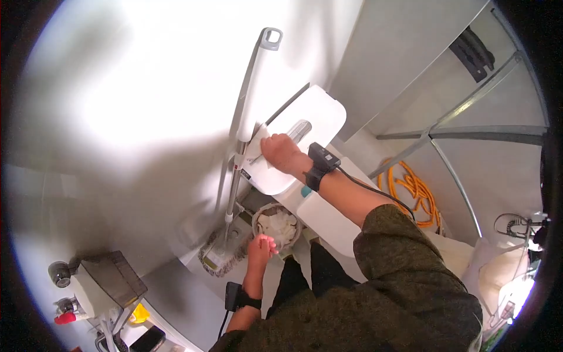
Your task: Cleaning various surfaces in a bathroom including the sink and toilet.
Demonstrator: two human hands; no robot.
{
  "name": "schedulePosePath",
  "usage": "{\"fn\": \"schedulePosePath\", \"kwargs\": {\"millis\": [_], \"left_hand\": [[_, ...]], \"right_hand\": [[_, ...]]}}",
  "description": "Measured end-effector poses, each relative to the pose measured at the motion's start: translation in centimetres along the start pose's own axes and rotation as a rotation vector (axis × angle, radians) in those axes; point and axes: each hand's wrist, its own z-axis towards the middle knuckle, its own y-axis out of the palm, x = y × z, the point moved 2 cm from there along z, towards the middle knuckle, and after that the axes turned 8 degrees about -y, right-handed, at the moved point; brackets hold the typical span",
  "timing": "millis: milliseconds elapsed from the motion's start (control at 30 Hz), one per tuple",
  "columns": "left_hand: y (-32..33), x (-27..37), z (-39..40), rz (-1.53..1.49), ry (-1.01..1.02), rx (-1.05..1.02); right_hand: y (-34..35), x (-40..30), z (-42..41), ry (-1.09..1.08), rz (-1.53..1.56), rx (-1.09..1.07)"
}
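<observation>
My right hand (283, 153) presses a white cloth or tissue (257, 147) on the left part of the white toilet cistern lid (327, 110). A shiny metal plate (300, 130), apparently the flush button, lies just beyond the knuckles. My left hand (261, 247) hangs lower down with loosely bent fingers and nothing visible in it. Near its fingertips is a round waste bin (256, 215), lined and full of crumpled white paper. Below the cistern, the closed white toilet lid (330, 224) is partly covered by my right arm.
A flat mop with a white-and-steel handle (257, 88) leans against the wall, its fringed head (224, 246) on the floor. An orange hose (413, 187) lies coiled at right below a metal-framed screen (457, 114). At lower left stand a paper holder (110, 281) and a dark phone-like object (148, 339).
</observation>
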Motion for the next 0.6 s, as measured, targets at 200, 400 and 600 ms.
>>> {"fn": "schedulePosePath", "kwargs": {"millis": [200, 400, 600], "left_hand": [[-0.1, -1.3, -0.1, -0.039, -0.008, 0.013], [0.9, -2.1, -0.5, -0.046, -0.05, 0.031], [1.7, -2.3, -0.5, -0.04, -0.015, -0.005]], "right_hand": [[0.7, 6.1, 0.3, 0.306, -0.09, -0.246], [1.6, 14.5, -1.9, 0.429, -0.101, -0.213], [0.2, 19.5, -6.0, 0.629, -0.096, -0.156]]}}
